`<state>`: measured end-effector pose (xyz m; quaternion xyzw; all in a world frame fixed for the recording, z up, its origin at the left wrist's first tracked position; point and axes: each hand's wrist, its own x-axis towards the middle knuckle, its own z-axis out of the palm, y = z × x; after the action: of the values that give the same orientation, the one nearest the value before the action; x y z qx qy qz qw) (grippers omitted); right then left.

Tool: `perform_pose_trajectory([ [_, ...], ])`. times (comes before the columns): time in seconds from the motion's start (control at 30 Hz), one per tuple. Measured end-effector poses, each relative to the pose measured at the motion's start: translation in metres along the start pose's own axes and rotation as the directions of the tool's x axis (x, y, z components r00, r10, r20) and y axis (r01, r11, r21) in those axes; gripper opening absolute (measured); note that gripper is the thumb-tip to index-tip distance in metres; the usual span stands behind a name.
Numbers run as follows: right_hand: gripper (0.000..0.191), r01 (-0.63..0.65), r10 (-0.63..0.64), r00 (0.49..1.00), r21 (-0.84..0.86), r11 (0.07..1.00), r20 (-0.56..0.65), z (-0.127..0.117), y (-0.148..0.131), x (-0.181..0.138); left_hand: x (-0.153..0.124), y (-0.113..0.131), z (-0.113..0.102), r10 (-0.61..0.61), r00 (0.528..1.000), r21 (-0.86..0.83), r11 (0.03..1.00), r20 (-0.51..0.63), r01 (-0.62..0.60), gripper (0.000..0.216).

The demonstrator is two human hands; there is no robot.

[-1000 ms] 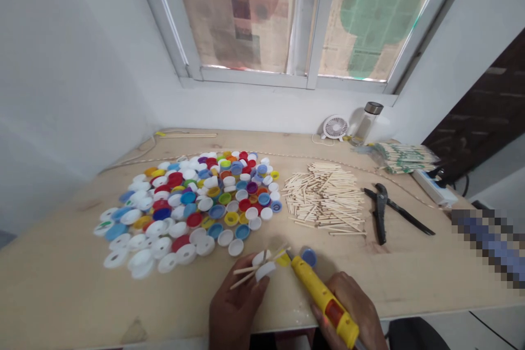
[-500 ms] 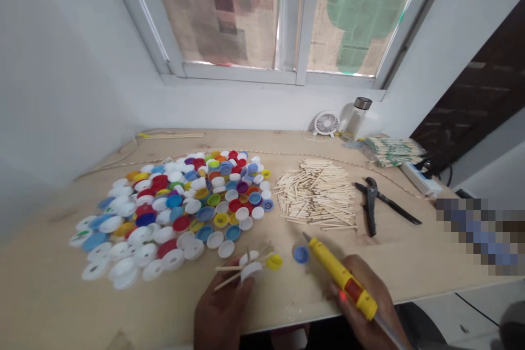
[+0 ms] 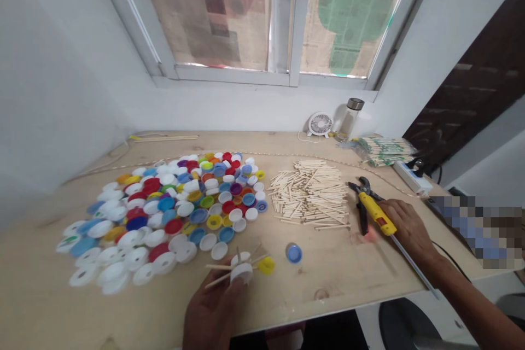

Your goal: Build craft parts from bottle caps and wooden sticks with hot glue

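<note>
My left hand [image 3: 215,306] is closed on a small assembly of white bottle caps [image 3: 241,272] with thin wooden sticks [image 3: 217,276] poking out. A yellow cap [image 3: 266,266] sits at its right end. Over to the right, my right hand [image 3: 404,224] grips a yellow pen-shaped glue gun [image 3: 375,212], a translucent stick trailing from its back end. The glue gun's front lies over the black-handled cutter [image 3: 361,213], partly covering it. A single blue cap [image 3: 294,253] rests on the table between my hands.
A wide heap of coloured bottle caps [image 3: 166,203] covers the left of the table [image 3: 311,306]. Cut wooden sticks [image 3: 311,194] lie in a pile mid-table. Behind stand a small fan [image 3: 320,124] and a glass bottle [image 3: 350,120]; bagged sticks [image 3: 385,150] and a power strip [image 3: 411,178] are right.
My right hand has carried the glue gun rightward and away from me, from beside the blue cap to over the cutter. My left hand still holds the cap assembly; the view has shifted slightly.
</note>
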<state>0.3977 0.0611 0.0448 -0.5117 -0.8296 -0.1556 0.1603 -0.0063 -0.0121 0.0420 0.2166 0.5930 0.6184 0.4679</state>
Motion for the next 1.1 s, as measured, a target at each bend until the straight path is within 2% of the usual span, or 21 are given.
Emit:
perform_pose_trajectory([
  [0.13,0.026,0.047,-0.045,0.997,-0.020,0.999,0.063,0.006,0.016,0.003,0.000,-0.001,0.000,-0.031,0.999,-0.016,0.999,0.008,0.032,0.044],
  [0.3,0.034,0.094,-0.086,0.988,-0.056,0.994,0.127,0.001,0.022,0.001,0.002,0.001,-0.001,0.019,0.999,-0.003,1.000,0.029,-0.019,0.042],
  [0.4,0.040,0.119,-0.101,0.979,-0.092,0.989,0.179,-0.009,0.028,-0.002,0.004,0.000,-0.002,-0.004,0.999,-0.003,1.000,0.039,0.004,0.041],
  [0.5,0.045,0.089,-0.076,0.987,-0.085,0.992,0.145,-0.027,0.023,-0.003,0.005,0.000,-0.002,-0.021,0.999,-0.026,0.999,0.037,0.022,0.044],
  [0.57,0.043,0.020,-0.017,0.998,-0.053,0.998,0.057,-0.038,0.002,0.000,0.004,0.002,-0.002,0.001,0.999,-0.029,1.000,0.035,0.000,0.042],
  [0.63,0.038,-0.046,0.047,0.999,0.058,0.997,-0.025,-0.044,-0.035,0.006,0.003,0.004,-0.001,0.003,0.999,0.002,1.000,0.049,-0.003,0.040],
  [0.7,0.034,-0.039,0.037,0.999,0.241,0.970,0.012,-0.041,-0.083,0.015,0.004,0.005,-0.002,-0.003,0.998,0.032,0.999,0.063,0.001,0.042],
  [0.77,0.034,-0.005,-0.038,0.994,0.383,0.924,0.104,-0.032,-0.130,0.028,0.005,0.006,-0.004,-0.014,0.996,0.057,0.998,0.084,0.009,0.045],
  [0.87,0.035,-0.042,-0.040,0.988,0.501,0.864,0.151,-0.013,-0.179,0.047,0.010,0.005,-0.011,-0.044,0.987,0.067,0.997,0.151,0.034,0.045],
  [0.97,0.035,-0.050,-0.045,0.983,0.502,0.863,0.175,0.001,-0.198,0.060,0.014,0.005,-0.014,-0.049,0.977,0.031,0.999,0.207,0.043,0.043],
  [1.1,0.021,-0.107,-0.002,0.978,0.506,0.856,0.210,0.008,-0.196,0.065,0.014,0.008,-0.012,-0.015,0.973,-0.016,1.000,0.231,0.019,0.041],
])
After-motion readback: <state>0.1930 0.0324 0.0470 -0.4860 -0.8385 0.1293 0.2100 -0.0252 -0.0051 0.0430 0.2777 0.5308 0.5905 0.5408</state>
